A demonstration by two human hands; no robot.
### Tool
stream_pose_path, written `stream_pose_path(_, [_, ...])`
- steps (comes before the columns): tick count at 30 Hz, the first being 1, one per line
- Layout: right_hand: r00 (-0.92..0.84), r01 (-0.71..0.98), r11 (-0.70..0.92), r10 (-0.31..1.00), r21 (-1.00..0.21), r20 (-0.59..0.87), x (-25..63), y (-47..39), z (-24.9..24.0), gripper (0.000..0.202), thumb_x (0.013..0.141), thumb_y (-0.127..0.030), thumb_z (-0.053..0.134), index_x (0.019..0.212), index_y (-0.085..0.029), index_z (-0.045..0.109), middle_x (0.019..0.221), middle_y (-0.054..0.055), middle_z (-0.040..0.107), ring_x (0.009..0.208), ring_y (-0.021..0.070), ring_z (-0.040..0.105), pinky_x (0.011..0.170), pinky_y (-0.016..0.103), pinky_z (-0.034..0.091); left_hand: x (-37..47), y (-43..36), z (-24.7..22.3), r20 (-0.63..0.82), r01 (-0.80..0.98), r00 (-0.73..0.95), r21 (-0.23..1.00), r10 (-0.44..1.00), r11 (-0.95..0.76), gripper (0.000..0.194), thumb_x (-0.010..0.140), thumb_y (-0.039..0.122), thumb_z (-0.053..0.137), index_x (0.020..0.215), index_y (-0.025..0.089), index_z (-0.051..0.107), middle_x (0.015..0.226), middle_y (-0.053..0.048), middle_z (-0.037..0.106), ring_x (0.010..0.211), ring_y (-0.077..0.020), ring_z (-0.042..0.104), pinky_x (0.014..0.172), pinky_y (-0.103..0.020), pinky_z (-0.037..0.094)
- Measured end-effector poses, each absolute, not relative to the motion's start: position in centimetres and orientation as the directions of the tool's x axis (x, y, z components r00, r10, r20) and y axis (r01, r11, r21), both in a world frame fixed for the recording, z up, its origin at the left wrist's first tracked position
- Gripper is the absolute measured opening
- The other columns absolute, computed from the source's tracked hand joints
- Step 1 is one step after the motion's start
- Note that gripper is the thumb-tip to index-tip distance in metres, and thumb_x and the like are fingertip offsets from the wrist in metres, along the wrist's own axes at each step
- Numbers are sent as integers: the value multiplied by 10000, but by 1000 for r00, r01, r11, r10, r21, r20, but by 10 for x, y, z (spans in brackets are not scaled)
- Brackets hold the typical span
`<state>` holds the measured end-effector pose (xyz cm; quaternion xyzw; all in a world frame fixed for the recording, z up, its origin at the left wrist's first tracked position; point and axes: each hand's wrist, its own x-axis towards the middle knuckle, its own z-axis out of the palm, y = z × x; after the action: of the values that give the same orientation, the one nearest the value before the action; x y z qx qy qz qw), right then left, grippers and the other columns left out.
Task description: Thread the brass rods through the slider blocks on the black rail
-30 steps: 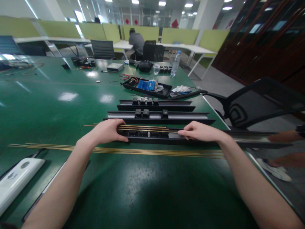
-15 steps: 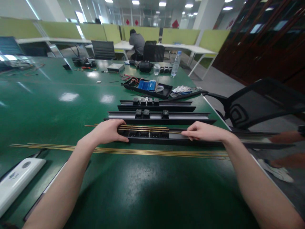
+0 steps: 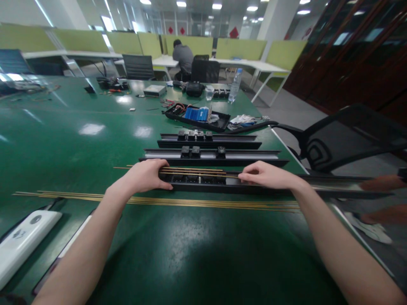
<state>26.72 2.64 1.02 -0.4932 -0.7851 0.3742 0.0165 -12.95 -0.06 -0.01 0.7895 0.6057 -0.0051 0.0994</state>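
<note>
My left hand (image 3: pixel 146 174) is closed over the left end of a long black channel rail (image 3: pixel 254 187), thumb on the near side and fingers on the far side. Several thin brass rods (image 3: pixel 197 171) lie along the top of this rail and pass under that hand. Square black blocks (image 3: pixel 208 179) sit in the channel below the rods. My right hand (image 3: pixel 266 174) is closed in a pinch on the right end of one thin brass rod, just above the channel. More brass rods (image 3: pixel 187 203) lie loosely bundled on the green table, nearer to me.
Two similar black rails (image 3: pixel 254 162) with blocks lie farther back. Beyond them are a black tray (image 3: pixel 219 123) with blue parts, gloves (image 3: pixel 243 121) and a water bottle (image 3: pixel 235 84). Another person's hand (image 3: pixel 381 183) is at the rail's right end. A white device (image 3: pixel 30 241) lies left.
My right hand has shifted slightly left along the rail with the pinched rod end. My left hand stays almost where it was.
</note>
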Motion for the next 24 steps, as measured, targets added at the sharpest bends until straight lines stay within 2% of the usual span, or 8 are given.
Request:
stream_pose_path(4, [-539,710,294,812,-639,-225,235,18,2,575,885,-691,527,795,-164,741,698,35,669,626,158,543,568,283,355,-126,-3,-2,-113,960,272,108,956,-260,650,647,689,699,1122,250,628,1157,-73,721,1052,-311,670,826,-369,519])
stream_pose_path(10, [-508,703,320,851,-635,-133,213,12,-13,567,924,-659,482,743,-175,716,674,32,678,608,160,554,574,293,359,-116,-6,-6,-75,958,283,-19,956,-285,623,637,673,719,1044,215,606,1110,-104,723,984,-321,684,794,-380,513])
stream_pose_path(18, [-489,703,293,861,-648,-142,214,13,-13,546,906,-659,513,750,-179,722,673,34,677,618,170,565,568,299,369,-112,-9,-5,-53,954,292,-49,955,-294,586,652,656,727,1001,204,599,1073,-108,731,962,-327,693,777,-385,507])
stream_pose_path(24, [-531,688,323,835,-650,-147,214,13,-7,509,916,-615,518,761,-180,731,675,34,684,626,170,572,589,297,387,-108,-11,-6,-44,953,292,-77,956,-294,588,662,629,743,1013,179,600,1076,-134,730,1015,-339,684,877,-409,486])
